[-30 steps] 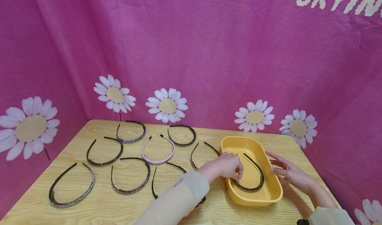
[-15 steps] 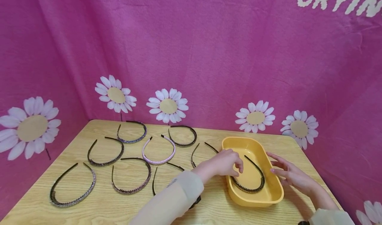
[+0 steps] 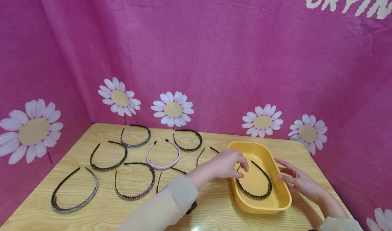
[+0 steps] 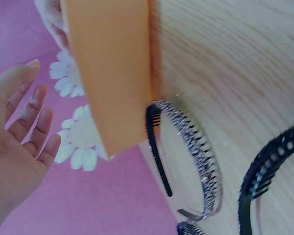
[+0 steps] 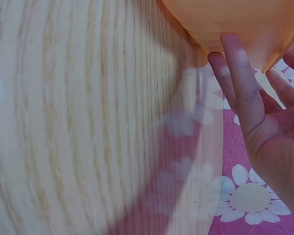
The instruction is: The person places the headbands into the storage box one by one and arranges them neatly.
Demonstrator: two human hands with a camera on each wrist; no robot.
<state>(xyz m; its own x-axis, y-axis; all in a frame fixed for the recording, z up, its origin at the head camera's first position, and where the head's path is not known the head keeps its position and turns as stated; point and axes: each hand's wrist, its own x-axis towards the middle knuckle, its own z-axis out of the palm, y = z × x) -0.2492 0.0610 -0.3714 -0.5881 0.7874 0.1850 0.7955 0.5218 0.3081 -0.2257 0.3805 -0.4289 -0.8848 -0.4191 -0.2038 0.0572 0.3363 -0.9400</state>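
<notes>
A dark toothed headband lies in the yellow tray. Above the tray's left rim is my left hand, its fingers loosely bent; in the left wrist view the palm of that left hand holds nothing. Just left of the tray, a glittery headband rests on the table, partly covered by my left hand in the head view. My right hand touches the tray's right side with extended fingers. The right wrist view shows those fingers against the tray's outer wall.
Several more headbands spread over the left half of the wooden table, among them a pink one, a blue glittery one and a silvery one. A pink flowered cloth hangs behind and at both sides.
My left hand has drawn back left from the headband in the tray, its fingers letting go and spreading. The headband stays in the tray. My right hand keeps its place.
</notes>
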